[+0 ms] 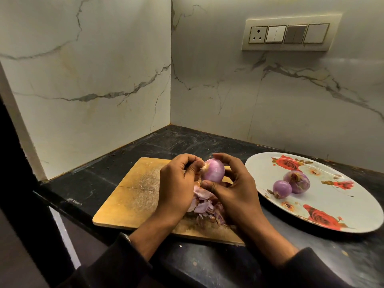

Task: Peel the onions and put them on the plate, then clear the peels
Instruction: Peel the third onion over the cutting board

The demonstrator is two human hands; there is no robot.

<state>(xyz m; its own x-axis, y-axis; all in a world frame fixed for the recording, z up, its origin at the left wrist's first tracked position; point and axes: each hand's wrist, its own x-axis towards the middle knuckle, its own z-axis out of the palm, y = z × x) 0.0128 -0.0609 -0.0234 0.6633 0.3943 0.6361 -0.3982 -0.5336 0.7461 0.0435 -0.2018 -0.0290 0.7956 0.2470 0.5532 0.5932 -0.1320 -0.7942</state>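
Right hand (232,183) grips onion (213,171) above board (133,196); left hand (176,183) pinches its tip. Peels (204,206) beneath. Two onions (291,183) on plate (342,204).

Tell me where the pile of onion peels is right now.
The onion peels lie on the wooden cutting board, low centre in the head view, under the left hand and right hand, left of the floral plate.

I see a wooden cutting board (133,196) on the dark countertop (87,183), a switch panel (291,34) (one socket) on the marble wall (93,69)
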